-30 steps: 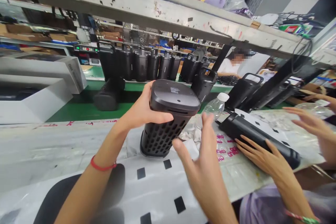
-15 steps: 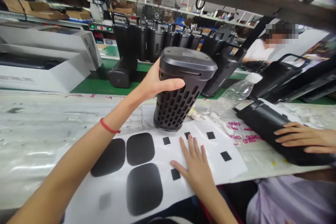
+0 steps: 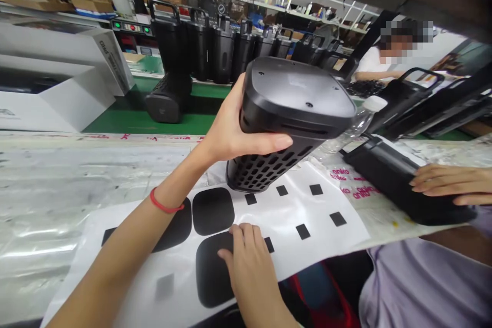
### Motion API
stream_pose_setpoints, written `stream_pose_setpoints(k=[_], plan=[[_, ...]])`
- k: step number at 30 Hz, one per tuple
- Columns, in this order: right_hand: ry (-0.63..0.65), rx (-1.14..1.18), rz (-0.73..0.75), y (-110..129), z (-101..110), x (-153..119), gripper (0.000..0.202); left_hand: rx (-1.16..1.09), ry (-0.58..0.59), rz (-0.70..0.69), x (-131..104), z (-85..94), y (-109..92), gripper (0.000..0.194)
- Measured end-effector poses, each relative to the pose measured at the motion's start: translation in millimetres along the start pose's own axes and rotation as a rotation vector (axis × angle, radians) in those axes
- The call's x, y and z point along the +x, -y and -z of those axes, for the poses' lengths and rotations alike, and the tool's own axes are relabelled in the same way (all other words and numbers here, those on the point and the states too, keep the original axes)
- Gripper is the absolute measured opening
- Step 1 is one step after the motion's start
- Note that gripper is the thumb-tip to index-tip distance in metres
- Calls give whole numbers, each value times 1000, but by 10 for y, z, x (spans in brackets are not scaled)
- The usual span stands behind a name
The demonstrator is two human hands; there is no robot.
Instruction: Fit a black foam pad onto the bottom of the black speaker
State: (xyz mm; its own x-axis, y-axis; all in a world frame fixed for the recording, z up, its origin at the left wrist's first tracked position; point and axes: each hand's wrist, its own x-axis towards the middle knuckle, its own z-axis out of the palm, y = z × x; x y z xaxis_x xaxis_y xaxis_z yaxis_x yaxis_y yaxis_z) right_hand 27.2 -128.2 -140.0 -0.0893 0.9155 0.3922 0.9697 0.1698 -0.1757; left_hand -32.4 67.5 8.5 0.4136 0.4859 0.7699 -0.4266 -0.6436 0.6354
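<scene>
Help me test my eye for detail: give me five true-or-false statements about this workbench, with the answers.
1. The left hand grips the black perforated device. True.
2. The right hand is on the clear bottle. False: it is at a large black rounded pad on the white sheet.
3. A red band is on the left wrist. True.
4. The bottle has a blue cap. False: its cap is white.
5. The sheet carries only large rounded pads. False: it also carries small black squares.
</scene>
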Motion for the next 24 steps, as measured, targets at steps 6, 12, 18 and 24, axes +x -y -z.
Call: stream_pose_setpoints(k=[6, 12, 18, 24], plan=[[-33, -81, -14, 13, -57, -128, 34, 57, -16, 20, -18, 16, 7, 76], [-37, 19, 26, 25, -120, -226, 29, 64, -11, 4, -34, -4, 11, 75], [183, 547, -75, -356, 139, -236, 18, 93, -13, 37, -28, -2, 5, 82], [156, 1567, -430, -944, 321, -283, 20, 78, 0, 12, -17, -1, -6, 78]])
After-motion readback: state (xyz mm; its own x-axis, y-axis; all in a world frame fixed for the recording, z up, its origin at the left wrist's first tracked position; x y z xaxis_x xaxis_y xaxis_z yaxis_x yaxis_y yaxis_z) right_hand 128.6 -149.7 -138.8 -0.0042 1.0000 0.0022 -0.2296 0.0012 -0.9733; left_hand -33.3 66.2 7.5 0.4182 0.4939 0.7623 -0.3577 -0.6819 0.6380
